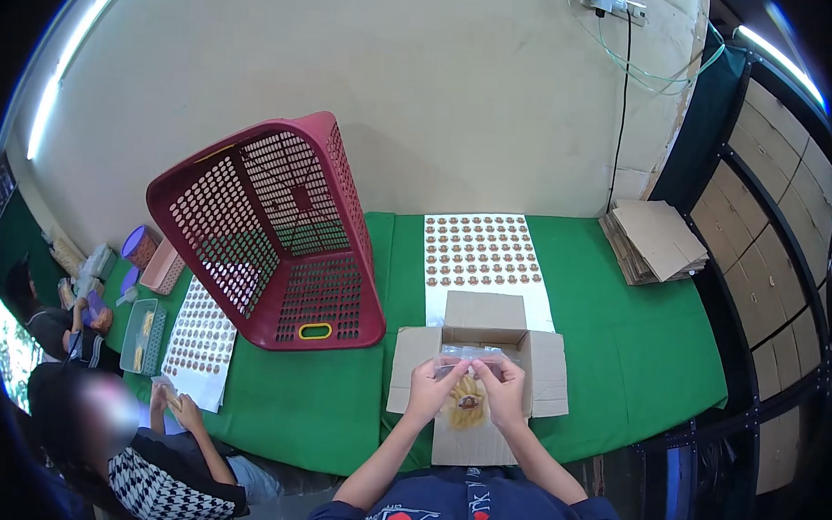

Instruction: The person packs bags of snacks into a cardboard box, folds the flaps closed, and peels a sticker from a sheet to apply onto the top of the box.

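A clear plastic bag (pixel 466 416) of pale yellow pieces hangs upright in front of me, with a round brown sticker on its front. The exact kind of food inside is too small to tell. My left hand (pixel 427 391) pinches the bag's top edge on one side. On the other side my right hand (pixel 506 389) pinches the same edge, its thumb close to the left thumb. Behind and below the bag stands a cardboard box (pixel 548 375) with its flaps folded out. The bag and my hands hide part of the box's inside.
A sticker sheet (pixel 488 253) lies behind the box on the green cloth (pixel 614 359). A large maroon basket (pixel 341 299) rests on its side at left, near another sticker sheet (pixel 198 344). Flattened cardboard (pixel 655 239) is stacked at right. A co-worker (pixel 175 476) sits at left.
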Tool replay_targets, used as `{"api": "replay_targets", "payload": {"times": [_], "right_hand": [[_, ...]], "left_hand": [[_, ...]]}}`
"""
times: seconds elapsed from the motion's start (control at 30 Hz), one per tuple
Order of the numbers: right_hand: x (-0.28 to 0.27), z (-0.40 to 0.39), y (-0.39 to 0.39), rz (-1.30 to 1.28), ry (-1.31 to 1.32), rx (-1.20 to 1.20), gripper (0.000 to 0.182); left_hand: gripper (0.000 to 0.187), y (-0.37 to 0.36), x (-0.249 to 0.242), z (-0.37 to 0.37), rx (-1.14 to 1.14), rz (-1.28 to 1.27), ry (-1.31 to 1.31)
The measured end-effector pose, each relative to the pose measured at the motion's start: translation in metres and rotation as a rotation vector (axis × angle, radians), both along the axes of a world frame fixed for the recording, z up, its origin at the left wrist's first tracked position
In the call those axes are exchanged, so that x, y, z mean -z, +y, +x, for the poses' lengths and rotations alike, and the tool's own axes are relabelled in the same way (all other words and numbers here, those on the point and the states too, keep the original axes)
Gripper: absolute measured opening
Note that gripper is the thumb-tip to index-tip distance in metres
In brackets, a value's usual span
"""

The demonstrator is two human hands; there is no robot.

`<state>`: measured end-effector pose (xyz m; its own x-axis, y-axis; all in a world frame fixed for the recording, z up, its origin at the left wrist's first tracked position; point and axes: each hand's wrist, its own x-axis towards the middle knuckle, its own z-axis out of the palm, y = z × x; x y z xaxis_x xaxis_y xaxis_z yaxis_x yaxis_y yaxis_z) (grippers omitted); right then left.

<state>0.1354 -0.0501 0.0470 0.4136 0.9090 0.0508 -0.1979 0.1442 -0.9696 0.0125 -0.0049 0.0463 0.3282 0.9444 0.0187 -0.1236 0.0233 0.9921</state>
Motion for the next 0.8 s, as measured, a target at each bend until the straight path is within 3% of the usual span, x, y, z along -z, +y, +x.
{"api": "replay_targets", "payload": {"times": [0.27, 0.8], "right_hand": [[-0.007, 0.011, 0.001, 0.030, -0.233, 0.067, 0.009], [-0.014, 0.020, -0.001, 0.085, -0.226, 0.078, 0.013]], "left_hand": [[0.017, 0.001, -0.024, -0.006, -0.063, 0.199, 0.173], [0.016, 0.002, -0.019, -0.016, -0.121, 0.294, 0.185]]}}
